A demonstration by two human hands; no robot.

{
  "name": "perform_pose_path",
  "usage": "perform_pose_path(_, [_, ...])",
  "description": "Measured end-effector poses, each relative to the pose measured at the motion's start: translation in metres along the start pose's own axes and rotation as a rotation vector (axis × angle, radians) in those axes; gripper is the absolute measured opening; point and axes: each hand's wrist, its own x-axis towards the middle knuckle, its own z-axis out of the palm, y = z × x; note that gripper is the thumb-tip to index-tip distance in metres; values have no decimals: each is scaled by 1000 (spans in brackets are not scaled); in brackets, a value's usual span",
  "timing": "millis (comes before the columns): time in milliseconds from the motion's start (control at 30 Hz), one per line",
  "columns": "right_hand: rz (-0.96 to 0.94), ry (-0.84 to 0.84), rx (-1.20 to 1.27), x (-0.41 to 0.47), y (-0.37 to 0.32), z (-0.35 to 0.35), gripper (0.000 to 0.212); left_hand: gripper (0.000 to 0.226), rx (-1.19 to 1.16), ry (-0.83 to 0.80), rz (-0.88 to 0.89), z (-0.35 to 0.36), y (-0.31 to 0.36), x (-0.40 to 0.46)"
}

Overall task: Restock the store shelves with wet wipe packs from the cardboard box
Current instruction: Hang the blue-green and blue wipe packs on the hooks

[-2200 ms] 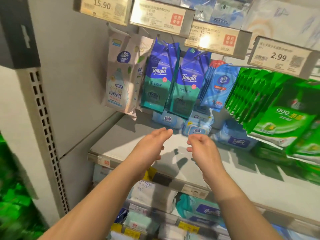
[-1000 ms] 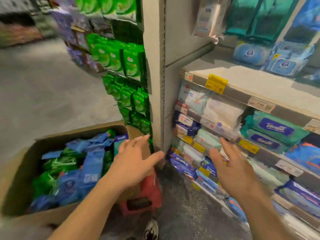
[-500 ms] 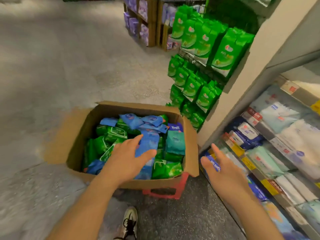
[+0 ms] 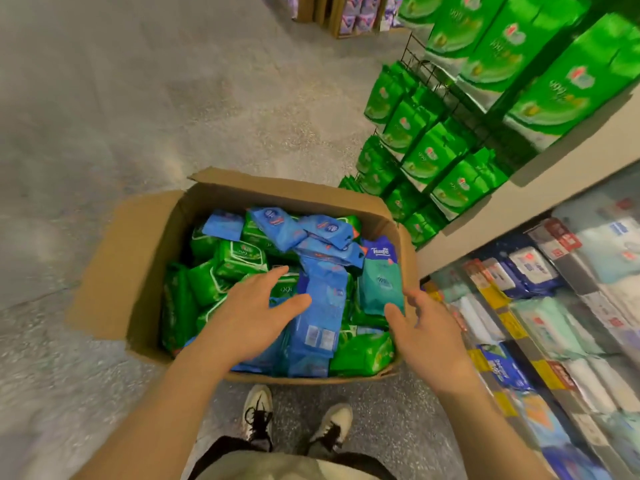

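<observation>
We hold our left hand and right hand wide open, holding nothing, over the packs in the cardboard box.

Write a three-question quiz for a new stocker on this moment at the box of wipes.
1. True or false: the left hand is gripping a pack.
2. Which pack stands at the right side of the open brown cardboard box, nearest the right hand?
A. a teal and dark blue Tempo pack
B. a purple bottle
C. a white roll
3. Fill in: the hanging packs on the black wire rack beside the box are ____ in colour.

Key:
1. False; both hands are open above the packs, fingers spread.
2. A.
3. Green.
</observation>
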Motion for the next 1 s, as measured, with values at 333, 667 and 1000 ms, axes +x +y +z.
perform_pose_path(333, [-46,-42,-139,93,17,44,56,67,-122,216,-206,-20,-24,11])
perform_pose_path(667, [-9,-98,-405,112,46,84,69,56,-171,326,-351,-9,-33,9])
perform_pose_path(1000, [185,-24,-280,140,24,99,63,40,-236,362,-383,15,-42,-13])
